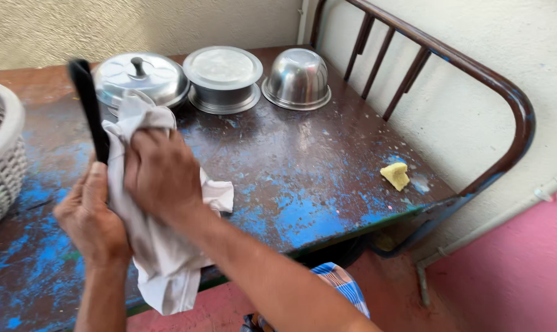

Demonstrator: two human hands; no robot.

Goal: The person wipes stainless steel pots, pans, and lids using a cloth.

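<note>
black handle (pixel 89 104): long, dark, slim, stood nearly upright, tilted slightly left, lower end hidden in cloth | white cloth (pixel 161 258): crumpled, wrapped round handle's lower part, loose end hung below table edge

Along the far edge of the worn brown-and-blue tabletop (pixel 303 178) stand a lidded steel pot with a black knob (pixel 144 77), a covered steel vessel (pixel 223 79) and an upturned steel bowl (pixel 298 79). A yellow sponge (pixel 396 175) lies near the right edge; a white plastic basket (pixel 2 154) sits at left
</note>
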